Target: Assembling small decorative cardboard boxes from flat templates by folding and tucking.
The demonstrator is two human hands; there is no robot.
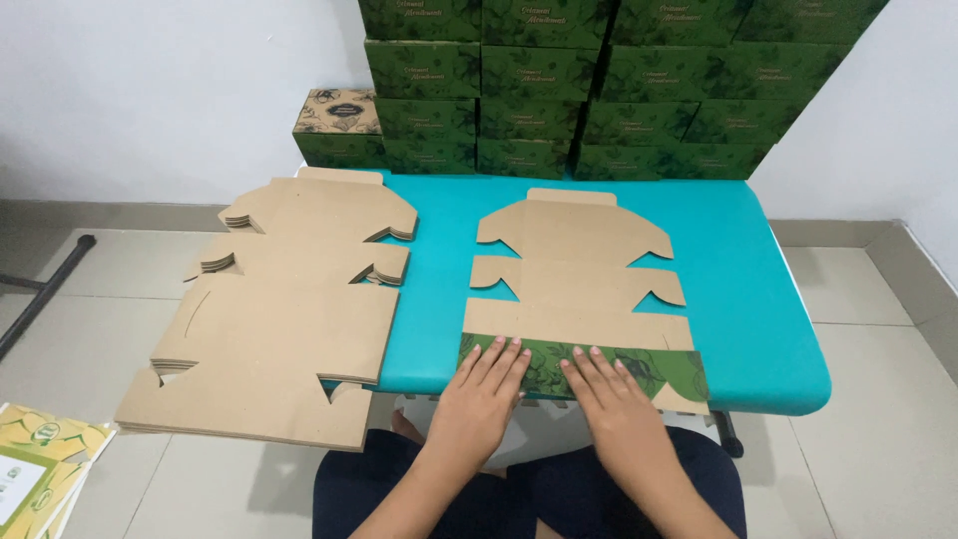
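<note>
Both hands lie flat, fingers spread, gripping nothing. The left hand (484,384) and right hand (609,389) press the green folded flap (584,367) of a box blank (574,269) on the table (738,289). Left of the blank sits a stack (289,319); behind it, green boxes (599,90).

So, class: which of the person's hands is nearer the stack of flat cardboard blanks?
Left. The left hand presses the green flap just right of the stack. The right hand lies on the same flap, further from the stack.
</note>
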